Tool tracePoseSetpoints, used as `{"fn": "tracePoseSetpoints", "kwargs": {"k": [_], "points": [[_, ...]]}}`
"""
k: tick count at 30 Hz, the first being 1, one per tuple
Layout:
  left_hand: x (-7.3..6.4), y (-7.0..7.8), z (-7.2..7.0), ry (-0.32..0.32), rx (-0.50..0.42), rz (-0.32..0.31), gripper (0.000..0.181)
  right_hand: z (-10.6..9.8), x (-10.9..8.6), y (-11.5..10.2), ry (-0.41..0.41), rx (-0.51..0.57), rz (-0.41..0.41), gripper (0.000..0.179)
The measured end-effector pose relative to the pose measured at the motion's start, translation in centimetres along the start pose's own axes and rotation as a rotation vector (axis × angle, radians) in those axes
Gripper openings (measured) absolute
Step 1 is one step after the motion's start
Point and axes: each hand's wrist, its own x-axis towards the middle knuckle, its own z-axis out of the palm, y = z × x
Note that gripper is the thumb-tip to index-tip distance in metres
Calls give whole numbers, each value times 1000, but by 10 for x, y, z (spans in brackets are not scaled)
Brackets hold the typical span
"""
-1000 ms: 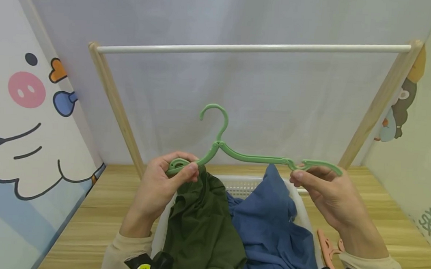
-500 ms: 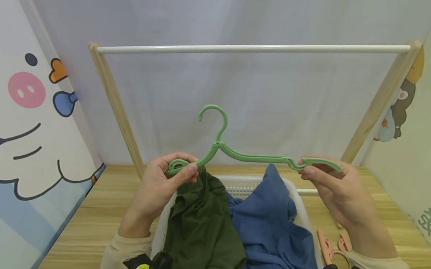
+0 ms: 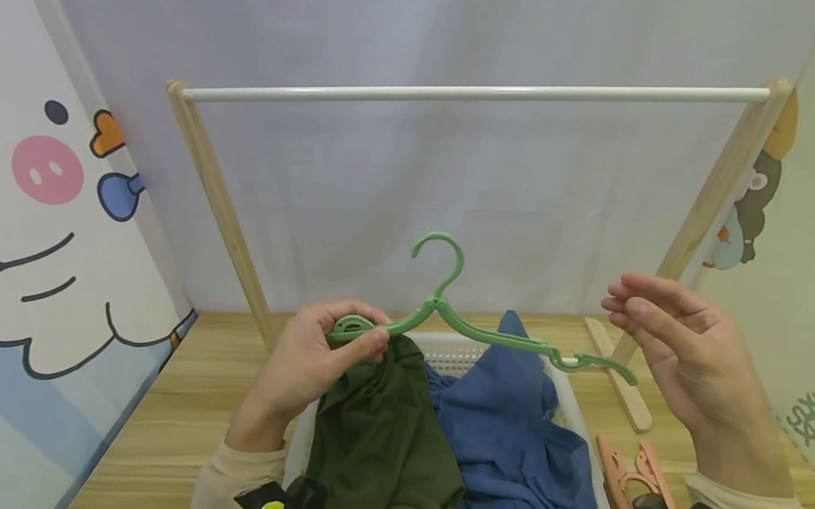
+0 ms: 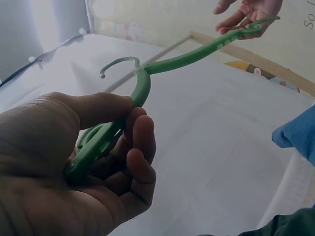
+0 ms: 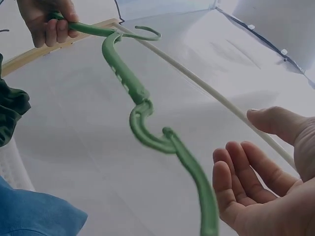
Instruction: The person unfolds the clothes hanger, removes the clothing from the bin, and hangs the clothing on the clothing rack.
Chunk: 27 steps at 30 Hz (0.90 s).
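Observation:
A green folding clothes hanger point(image 3: 493, 337) hangs above the basket, its hook pointing up. My left hand point(image 3: 319, 357) grips its left arm between thumb and fingers; in the left wrist view that arm point(image 4: 93, 152) looks folded in the palm. The hanger's right arm point(image 5: 197, 182) is stretched out and slopes down to the right. Apart from it, to the right, my right hand point(image 3: 692, 362) is held up with fingers relaxed and nothing in them. Beneath lie a dark green garment point(image 3: 391, 438) and a blue garment point(image 3: 515, 437) in the white basket point(image 3: 592, 479).
Behind the basket stands a rack with a white rail point(image 3: 471, 94) and wooden posts point(image 3: 219, 206). A pink folding hanger point(image 3: 617, 473) lies on the wooden table point(image 3: 156, 426) right of the basket, near the rack's wooden foot point(image 3: 622, 381). Cartoon-printed walls flank both sides.
My right hand has let go of the hanger's right arm and moved right. The hanger has tipped down on that side and shifted slightly right, while my left hand keeps its grip.

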Motion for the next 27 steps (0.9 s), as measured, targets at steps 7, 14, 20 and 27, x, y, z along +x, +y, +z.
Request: {"fn": "tracePoseSetpoints", "kwargs": {"k": [7,14,20,27], "points": [[2,-2,7,-89,81,-17,14,11,2,6,-58,-10,40,42],[3,-1,15,-116,124,-15,14,41,0,17,-49,-198,116,37],[4,-2,19,-126,142,-7,15,60,-3,21,-49,-401,216,35],[6,-1,24,-134,120,-22,16,67,-5,25,-113,-541,329,33]]}}
